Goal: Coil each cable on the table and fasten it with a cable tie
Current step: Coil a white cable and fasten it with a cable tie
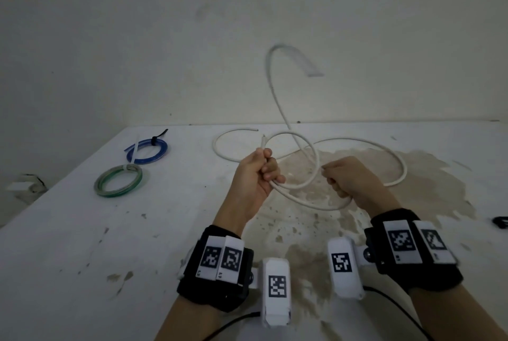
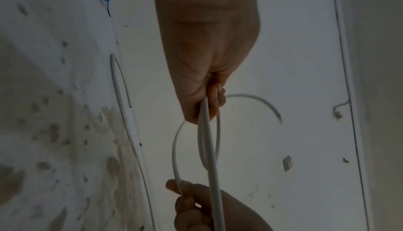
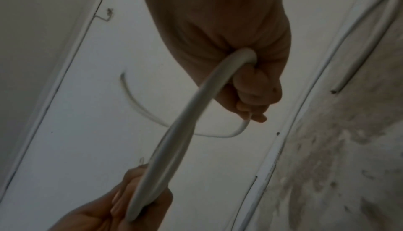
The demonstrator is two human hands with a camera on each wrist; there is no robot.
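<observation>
Above the stained white table (image 1: 82,244), both hands hold a white cable (image 1: 308,203). My left hand (image 1: 261,175) grips a small bundle of loops, and one short cable end sticks up out of its fist. My right hand (image 1: 341,178) is curled round the same cable a little to the right. Between the hands a loop hangs. A long free part (image 1: 270,76) arcs up in the air in front of the wall, blurred. In the left wrist view the left hand (image 2: 207,65) pinches the cable (image 2: 210,148). In the right wrist view the right hand (image 3: 244,48) clenches the cable (image 3: 185,122).
A blue coil (image 1: 147,152) with a black tie and a green coil (image 1: 118,180) with a white tie lie at the table's far left. More white cable (image 1: 400,167) lies looped on the table behind the hands. A small black object (image 1: 500,221) sits at the right edge.
</observation>
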